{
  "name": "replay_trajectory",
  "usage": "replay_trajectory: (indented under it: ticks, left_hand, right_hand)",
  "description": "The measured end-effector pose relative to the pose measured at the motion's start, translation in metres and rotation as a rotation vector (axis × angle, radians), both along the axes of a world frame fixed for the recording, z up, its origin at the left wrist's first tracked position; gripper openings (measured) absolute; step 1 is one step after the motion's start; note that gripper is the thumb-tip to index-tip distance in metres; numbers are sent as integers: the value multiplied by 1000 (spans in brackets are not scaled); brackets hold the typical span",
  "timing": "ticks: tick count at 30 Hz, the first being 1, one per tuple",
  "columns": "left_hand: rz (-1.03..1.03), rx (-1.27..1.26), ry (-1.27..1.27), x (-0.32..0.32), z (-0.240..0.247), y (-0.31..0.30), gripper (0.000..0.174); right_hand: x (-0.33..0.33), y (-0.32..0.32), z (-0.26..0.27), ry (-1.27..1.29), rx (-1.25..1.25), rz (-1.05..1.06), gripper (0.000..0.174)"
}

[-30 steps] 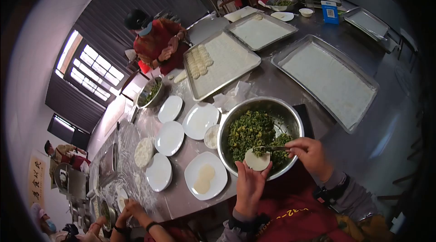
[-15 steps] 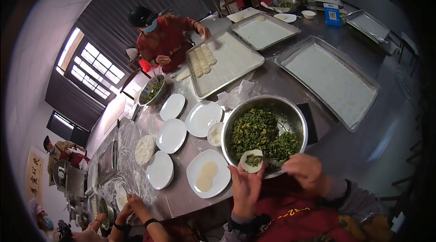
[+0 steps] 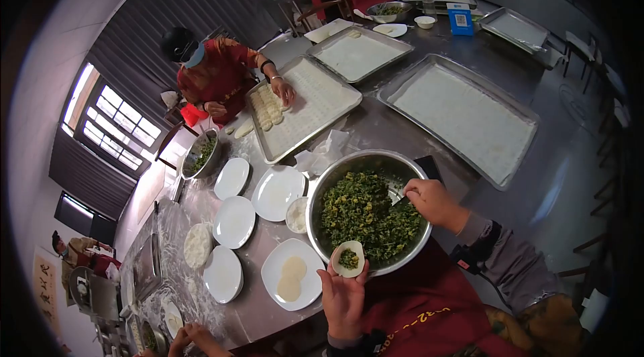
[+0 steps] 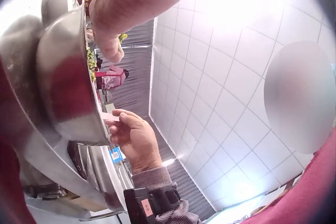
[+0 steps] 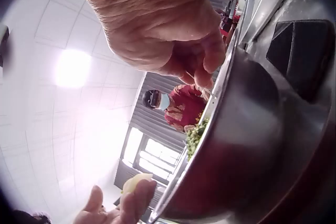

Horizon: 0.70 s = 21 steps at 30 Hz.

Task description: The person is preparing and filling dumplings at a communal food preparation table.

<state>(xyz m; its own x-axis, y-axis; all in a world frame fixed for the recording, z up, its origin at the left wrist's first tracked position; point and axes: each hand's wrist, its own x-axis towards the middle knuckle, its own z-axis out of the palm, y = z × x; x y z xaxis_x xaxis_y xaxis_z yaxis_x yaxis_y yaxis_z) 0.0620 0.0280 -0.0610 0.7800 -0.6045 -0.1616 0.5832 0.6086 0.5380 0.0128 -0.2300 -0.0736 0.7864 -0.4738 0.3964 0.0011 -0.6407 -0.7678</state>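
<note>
My left hand [image 3: 343, 303] cradles a round dough wrapper [image 3: 359, 260] at the bowl's near rim, its thumb off to the left. A small mound of chopped green filling [image 3: 348, 259] sits in the wrapper's middle. Over the right side of the large steel bowl [image 3: 419, 240], my right hand [image 3: 435, 203] grips a slim metal utensil [image 3: 400, 203], whose lower end dips toward the filling. Chopped greens with yellow bits [image 3: 355, 213] fill most of this bowl. In the right wrist view, the wrapper [image 5: 136, 182] shows pale against the left hand's fingers.
A square plate [image 3: 272, 276] left of the bowl bears two overlapping wrappers [image 3: 290, 278]. Several white plates, a small bowl of flour [image 3: 296, 215] and a floured patch [image 3: 198, 246] lie farther left. Large trays [image 3: 463, 105] stand beyond; a person [image 3: 218, 75] works at one holding dumplings [image 3: 268, 109].
My right hand has drawn the utensil from the wrapper back over the bowl, leaving filling in the wrapper. The left hand has come slightly lower. The person opposite now reaches onto the dumpling tray.
</note>
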Motion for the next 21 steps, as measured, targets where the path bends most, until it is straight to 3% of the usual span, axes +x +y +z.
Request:
replay_trajectory:
  ticks: [3, 9, 16, 20, 21]
  left_hand:
    - [7, 7, 7, -2, 1, 2, 60]
    - [8, 17, 25, -5, 2, -3, 56]
    - [-32, 41, 1, -6, 1, -15, 58]
    - [-34, 8, -18, -7, 7, -21, 60]
    - [-47, -19, -24, -7, 7, -21, 60]
  right_hand:
    - [-2, 7, 12, 107, 360, 49, 16]
    - [-16, 3, 8, -17, 785, -6, 16]
    - [-34, 6, 16, -180, 1249, 140, 18]
    - [-42, 29, 26, -174, 1207, 248, 20]
    - [-45, 36, 26, -160, 1031, 255, 19]
